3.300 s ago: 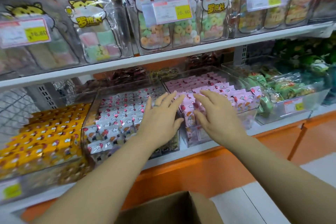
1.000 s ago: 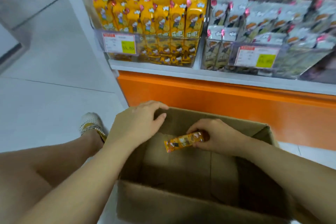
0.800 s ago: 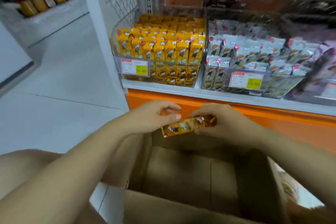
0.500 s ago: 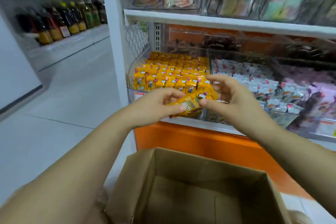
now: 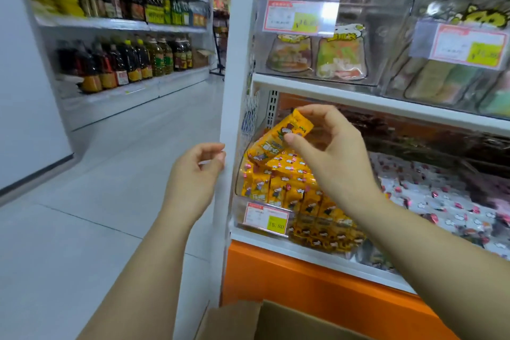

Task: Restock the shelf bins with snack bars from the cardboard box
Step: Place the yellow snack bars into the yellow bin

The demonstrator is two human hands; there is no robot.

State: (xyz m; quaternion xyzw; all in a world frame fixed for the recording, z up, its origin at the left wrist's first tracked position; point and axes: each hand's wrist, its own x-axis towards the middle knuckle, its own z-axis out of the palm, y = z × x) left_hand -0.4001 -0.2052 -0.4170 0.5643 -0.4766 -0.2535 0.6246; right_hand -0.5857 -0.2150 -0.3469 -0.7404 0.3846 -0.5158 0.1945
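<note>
Between the thumb and forefinger of my right hand (image 5: 331, 163) sits the upper end of one yellow snack bar (image 5: 276, 141). It is a light pinch near the wrapper's tip. The rest of the bar slants down and to the left of the grip, its low end at or just above the stacked bars (image 5: 289, 182) in the clear bin (image 5: 240, 174) below; I cannot tell whether it touches them. My left hand (image 5: 193, 174) hangs loosely curled left of the grip, holding nothing, beside the white upright (image 5: 229, 77).

My worry is the hold itself. With a glossy wrapper held by one end, the bar could swing or slip out before I place it. The stack below the grip looks full and sloped, so a bar let go on top may slide forward over the front lip, past the price tag (image 5: 266, 219), and drop. The cardboard box (image 5: 248, 320) lies well below the grip, and I doubt it would catch a fall. The upper shelf (image 5: 358, 99) is close above my knuckles, so lifting could knock them.
</note>
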